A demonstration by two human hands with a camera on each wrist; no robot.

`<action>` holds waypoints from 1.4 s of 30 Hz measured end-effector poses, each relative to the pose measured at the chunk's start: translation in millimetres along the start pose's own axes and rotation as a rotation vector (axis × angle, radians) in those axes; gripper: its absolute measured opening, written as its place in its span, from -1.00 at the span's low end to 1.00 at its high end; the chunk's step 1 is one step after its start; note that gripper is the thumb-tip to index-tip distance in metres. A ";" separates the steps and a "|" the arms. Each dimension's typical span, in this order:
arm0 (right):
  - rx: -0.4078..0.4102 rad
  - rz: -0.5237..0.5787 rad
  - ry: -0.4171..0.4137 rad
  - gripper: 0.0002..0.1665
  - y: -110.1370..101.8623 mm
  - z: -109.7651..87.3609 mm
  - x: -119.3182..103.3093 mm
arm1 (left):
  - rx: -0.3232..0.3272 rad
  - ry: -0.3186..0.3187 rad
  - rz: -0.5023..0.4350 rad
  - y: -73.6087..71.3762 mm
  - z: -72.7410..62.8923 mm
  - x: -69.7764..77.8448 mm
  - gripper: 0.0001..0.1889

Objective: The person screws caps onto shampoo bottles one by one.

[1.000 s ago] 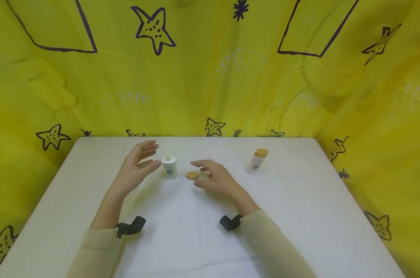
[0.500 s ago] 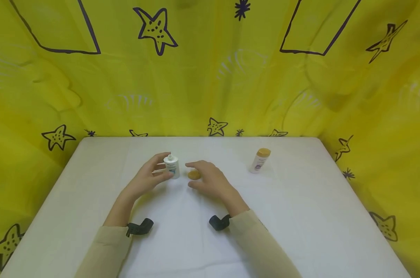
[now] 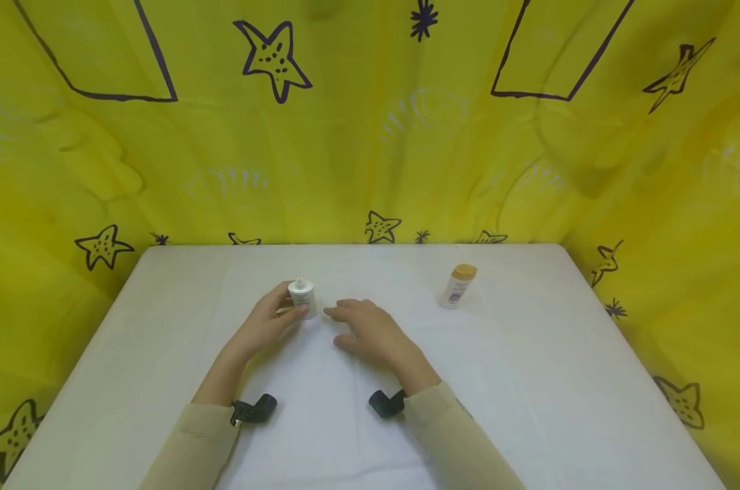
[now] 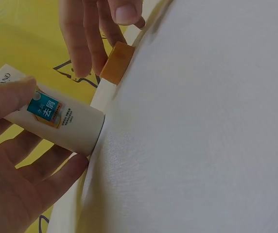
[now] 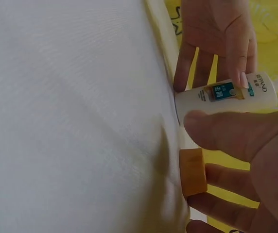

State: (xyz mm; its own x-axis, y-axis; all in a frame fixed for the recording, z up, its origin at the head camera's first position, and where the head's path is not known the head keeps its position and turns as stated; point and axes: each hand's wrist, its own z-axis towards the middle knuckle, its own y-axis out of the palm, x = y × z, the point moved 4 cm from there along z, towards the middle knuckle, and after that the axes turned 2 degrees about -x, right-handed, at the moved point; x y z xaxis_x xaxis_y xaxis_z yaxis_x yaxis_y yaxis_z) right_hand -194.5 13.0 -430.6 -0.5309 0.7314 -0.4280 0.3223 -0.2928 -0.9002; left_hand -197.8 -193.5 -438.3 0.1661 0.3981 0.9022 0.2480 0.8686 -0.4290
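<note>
A white shampoo bottle (image 3: pixel 303 303) with a teal label stands upright on the table, its neck bare on top. My left hand (image 3: pixel 267 325) grips it from the left, thumb on the front and fingers behind. To its right, my right hand (image 3: pixel 372 332) is spread around a loose orange cap (image 5: pixel 193 172) that lies on the table. Its fingers reach behind the cap and its thumb is apart from it, seen in the right wrist view. In the head view that hand hides the cap; the left wrist view shows the cap (image 4: pixel 117 63) too.
A second white bottle (image 3: pixel 457 287) with an orange cap stands farther right on the white-covered table (image 3: pixel 529 354). Yellow curtain (image 3: pixel 345 136) with drawn stars surrounds the table at the back and sides. Black camera mounts sit at both wrists.
My left hand has moved right and taken hold of the bottle. My right hand has come down over the cap, which was visible before in the head view. The capped bottle has stayed put.
</note>
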 end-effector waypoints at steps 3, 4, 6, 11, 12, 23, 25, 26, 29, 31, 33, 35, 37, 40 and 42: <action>0.015 -0.030 -0.003 -0.47 1.4 -0.8 -2.5 | 0.009 0.004 0.010 1.8 -0.5 -1.0 -0.57; 0.025 -0.040 -0.005 -0.50 1.7 -1.0 -2.9 | 0.011 0.007 0.013 2.5 -0.7 -0.9 -0.58; 0.046 -0.046 -0.006 -0.56 1.9 -1.6 -3.5 | 0.016 0.014 0.017 3.5 -1.2 -0.2 -0.60; 0.122 -0.054 -0.044 -0.73 1.3 -3.5 -2.3 | 0.022 0.030 0.028 5.4 -2.4 1.7 -0.60; 0.135 -0.054 -0.053 -0.76 0.8 -4.0 -1.6 | 0.022 0.032 0.032 5.6 -2.5 2.0 -0.61; 0.223 0.163 -0.052 -0.64 -32.2 -14.6 7.5 | 0.068 0.084 -0.024 0.5 1.7 22.5 -0.58; 0.260 0.221 -0.083 -0.64 -42.7 -19.7 6.6 | 0.069 0.094 -0.053 0.2 0.9 28.2 -0.59; 0.285 0.240 -0.105 -0.65 -47.7 -22.4 6.1 | 0.066 0.102 -0.068 0.6 0.0 31.7 -0.60; 0.363 0.321 -0.172 -0.65 -62.6 -31.2 2.8 | 0.051 0.138 -0.094 4.0 -3.5 42.0 -0.61; 0.417 0.376 -0.221 -0.65 -71.9 -37.0 -0.2 | 0.039 0.165 -0.097 7.1 -5.7 49.0 -0.63; 0.455 0.435 -0.265 -0.65 -78.5 -42.1 -3.0 | 0.025 0.184 -0.092 10.5 -7.1 53.9 -0.64; 0.479 0.482 -0.295 -0.64 -82.8 -46.3 -6.0 | 0.013 0.192 -0.077 13.3 -8.5 57.5 -0.65; 0.487 0.517 -0.314 -0.64 -85.3 -49.4 -9.6 | -0.003 0.196 -0.057 15.5 -10.3 60.1 -0.67; 0.499 0.536 -0.342 -0.64 -87.8 -52.2 -15.3 | -0.029 0.199 -0.037 17.2 -13.2 64.2 -0.69; 0.503 0.530 -0.360 -0.64 -88.6 -52.7 -18.6 | -0.045 0.205 -0.029 17.7 -14.9 66.4 -0.70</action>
State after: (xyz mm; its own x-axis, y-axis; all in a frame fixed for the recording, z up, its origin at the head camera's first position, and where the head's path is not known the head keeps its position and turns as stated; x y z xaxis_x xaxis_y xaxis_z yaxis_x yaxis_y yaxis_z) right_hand -171.9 57.7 -338.6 -0.6534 0.2000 -0.7301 0.2567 -0.8488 -0.4622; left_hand -168.1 -156.1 -386.7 0.3473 0.3007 0.8882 0.2970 0.8631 -0.4084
